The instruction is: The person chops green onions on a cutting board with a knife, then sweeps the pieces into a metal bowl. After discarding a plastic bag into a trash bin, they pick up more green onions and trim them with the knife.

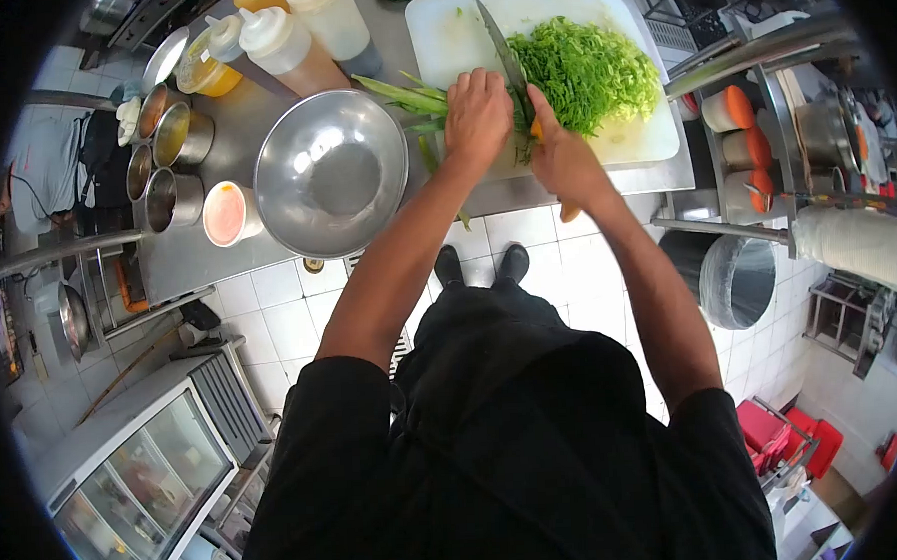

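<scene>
My right hand is wrapped round the orange handle of a kitchen knife, its blade pointing toward the far side of the white cutting board. Just left of the blade, my left hand is closed over a bunch of long green leaves, pressing them on the board. The leaf ends stick out to the left, and some hang past the board's near edge. Right of the knife lies a big heap of finely cut greens. The fingertips of my left hand are partly hidden.
A steel bowl stands left of my left arm, beside a white tub of orange-pink contents. Squeeze bottles and several small metal pots are farther left. A lined bin stands on the floor at right.
</scene>
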The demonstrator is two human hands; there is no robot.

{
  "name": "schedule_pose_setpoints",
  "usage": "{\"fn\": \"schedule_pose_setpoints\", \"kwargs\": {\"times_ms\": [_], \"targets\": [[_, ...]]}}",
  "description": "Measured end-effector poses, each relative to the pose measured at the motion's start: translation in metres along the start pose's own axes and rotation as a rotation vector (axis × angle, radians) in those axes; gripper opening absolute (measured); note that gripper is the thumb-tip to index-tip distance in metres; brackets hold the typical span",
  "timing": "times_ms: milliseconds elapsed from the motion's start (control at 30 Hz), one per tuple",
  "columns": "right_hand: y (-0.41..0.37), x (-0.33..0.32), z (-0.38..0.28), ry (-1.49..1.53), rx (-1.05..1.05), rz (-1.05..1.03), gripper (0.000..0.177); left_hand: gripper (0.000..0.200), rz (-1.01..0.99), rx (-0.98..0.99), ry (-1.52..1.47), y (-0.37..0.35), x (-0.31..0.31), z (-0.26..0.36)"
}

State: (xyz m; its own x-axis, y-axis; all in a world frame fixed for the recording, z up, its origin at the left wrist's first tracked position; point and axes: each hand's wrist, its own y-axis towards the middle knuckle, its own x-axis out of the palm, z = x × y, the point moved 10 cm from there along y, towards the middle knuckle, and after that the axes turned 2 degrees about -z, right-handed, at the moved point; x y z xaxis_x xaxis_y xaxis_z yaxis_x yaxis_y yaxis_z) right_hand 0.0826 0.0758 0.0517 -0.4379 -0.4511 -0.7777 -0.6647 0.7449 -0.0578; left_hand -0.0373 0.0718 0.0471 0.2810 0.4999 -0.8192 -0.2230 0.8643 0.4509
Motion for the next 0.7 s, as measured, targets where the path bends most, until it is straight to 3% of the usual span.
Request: {"fn": "schedule_pose_setpoints", "kwargs": {"times_ms": [100,133,233,267,367,467,567,700], "targets": [[-0.01,-0.03,-0.028,0.209,0.349,-0.271,0.083,0.013,0.002,-0.007,-0.023,-0.001,-0.001,-0.001],[-0.017,-0.038,-0.038,0.145,0.376,-0.325,0.084,0.013,0.001,-0.012,-0.022,-0.003,-0.001,-0.002],[-0.031,-0.015,-0.028,0.052,0.27,-0.221,0.084,0.013,0.001,-0.021,-0.016,0.0,0.0,-0.001],[-0.032,-0.002,-0.021,-0.102,0.213,-0.148,0.085,0.014,-0.002,-0.025,-0.008,0.0,0.0,-0.001],[-0.011,0.012,-0.002,-0.102,0.129,-0.059,0.084,0.013,0.031,-0.03,-0.024,0.004,-0.001,-0.006],[-0.01,-0.011,-0.017,0.179,0.34,-0.265,0.083,0.011,0.029,-0.006,-0.055,0.002,-0.003,-0.001],[-0.032,-0.032,-0.041,0.185,0.363,-0.27,0.082,0.013,0.008,-0.016,-0.026,-0.003,-0.003,-0.001],[-0.029,0.008,-0.018,-0.139,0.072,-0.006,0.084,0.015,-0.02,-0.054,0.01,0.002,0.004,-0.005]]}}
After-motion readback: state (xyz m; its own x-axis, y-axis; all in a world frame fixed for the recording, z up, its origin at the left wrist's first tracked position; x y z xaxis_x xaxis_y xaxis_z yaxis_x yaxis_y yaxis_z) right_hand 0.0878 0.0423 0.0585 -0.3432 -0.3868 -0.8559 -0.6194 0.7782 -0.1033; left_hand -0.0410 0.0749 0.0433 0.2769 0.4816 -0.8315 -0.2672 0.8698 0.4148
